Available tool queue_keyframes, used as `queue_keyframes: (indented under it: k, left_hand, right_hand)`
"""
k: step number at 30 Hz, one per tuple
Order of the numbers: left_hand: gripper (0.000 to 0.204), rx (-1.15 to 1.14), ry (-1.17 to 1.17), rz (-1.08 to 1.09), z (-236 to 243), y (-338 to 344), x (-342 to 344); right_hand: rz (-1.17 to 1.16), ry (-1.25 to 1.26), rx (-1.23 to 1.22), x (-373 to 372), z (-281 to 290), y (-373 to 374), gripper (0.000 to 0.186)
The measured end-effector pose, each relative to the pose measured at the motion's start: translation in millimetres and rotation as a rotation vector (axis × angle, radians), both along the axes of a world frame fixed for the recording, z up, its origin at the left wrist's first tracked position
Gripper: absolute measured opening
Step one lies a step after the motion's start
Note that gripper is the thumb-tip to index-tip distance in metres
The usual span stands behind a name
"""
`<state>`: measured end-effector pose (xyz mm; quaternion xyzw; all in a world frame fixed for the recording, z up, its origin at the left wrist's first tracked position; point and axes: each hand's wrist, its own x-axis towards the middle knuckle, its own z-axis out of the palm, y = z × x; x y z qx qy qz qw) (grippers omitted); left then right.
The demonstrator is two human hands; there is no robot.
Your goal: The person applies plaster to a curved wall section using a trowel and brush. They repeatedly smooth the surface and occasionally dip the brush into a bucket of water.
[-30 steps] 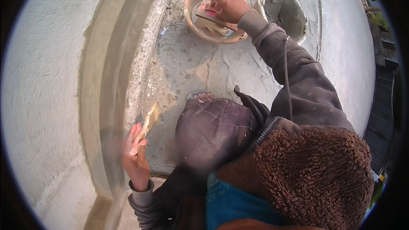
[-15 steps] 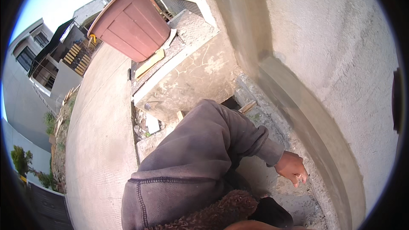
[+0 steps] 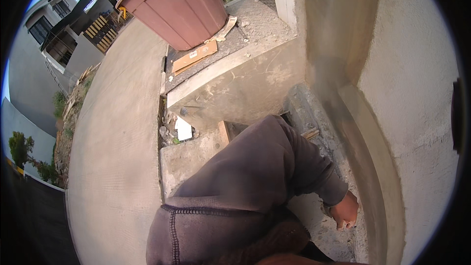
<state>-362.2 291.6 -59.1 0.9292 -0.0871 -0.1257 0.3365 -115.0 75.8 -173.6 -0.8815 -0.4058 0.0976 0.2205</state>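
My left arm in a dark grey sleeve (image 3: 245, 167) crosses the lower middle, its elbow bent. At its end my left hand (image 3: 345, 211) is closed, with the fingers curled downward against or just above the rough concrete strip (image 3: 338, 243) at the foot of the wall. Whatever the fingers hold, if anything, is too small and hidden to make out. My right hand is not in view. Close by on the right rises the plastered wall (image 3: 417, 93), with a smooth darker band of plaster (image 3: 363, 152) along its base.
A concrete block (image 3: 245, 83) stands ahead, bearing a large reddish plastic bin (image 3: 181, 10) and a piece of cardboard (image 3: 195, 56). Wood scraps (image 3: 310, 133) and a white fragment (image 3: 183, 128) lie lower down. On the left runs a concrete road (image 3: 113, 132).
My view has shifted, so the bin and block sit farther right. My left hand has gone slightly lower and nearer the wall's foot, its fingers now turned more downward.
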Motion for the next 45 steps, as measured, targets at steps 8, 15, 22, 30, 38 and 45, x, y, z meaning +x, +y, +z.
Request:
queue_keyframes:
  k: [8, 15, 22, 30, 38, 45]
  left_hand:
    - [0.048, -0.043, -0.033, 0.017, 9, -12, -38]
    - [0.045, -0.079, -0.013, 0.088, 42, 13, -58]
    - [0.041, -0.334, 0.257, 0.229, 53, 12, -29]
    - [0.042, -0.270, 0.516, 0.308, 12, -11, -16]
    - [0.044, -0.177, 0.583, 0.254, -39, 19, 5]
    - [0.043, -0.099, 0.677, 0.243, -51, -7, 35]
  right_hand:
    - [-0.050, -0.012, -0.031, -22, 8, -17, 0.039]
    - [-0.342, -0.066, -0.070, -6, 14, -129, 0.042]
    - [-0.984, -0.049, -0.378, -11, 104, -291, 0.045]
    - [-1.107, 0.455, 0.129, -106, 182, -468, 0.028]
    - [-1.036, 0.588, -0.527, -109, 89, -562, 0.032]
    - [-0.789, 0.585, -0.865, -87, 15, -583, 0.028]
